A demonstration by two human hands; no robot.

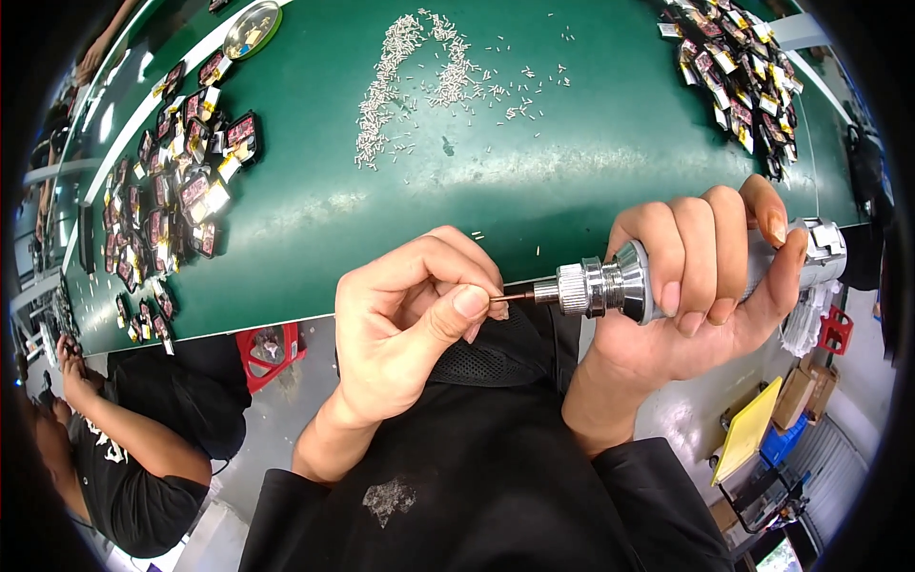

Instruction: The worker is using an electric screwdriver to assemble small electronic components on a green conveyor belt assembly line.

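My right hand [705, 276] wraps round a silver electric screwdriver [596, 289], held level with its nose toward the left. From the nose a thin dark bit [519, 295] sticks out, copper-coloured toward its end. Thumb and forefinger of my left hand [410, 310] pinch the bit's tip; whether a screw sits between them is hidden. Both hands are in front of my body at the near edge of the green table [315, 229]. A few loose screws [478, 235] lie on the table just beyond the bit.
A loose heap of small silver screws [381, 91] spreads across the far middle of the table. Piles of small black parts with yellow and white tabs lie at left [157, 205] and right [739, 71]. A round dish [253, 30] stands far left. Another person's arm [133, 419] is at lower left.
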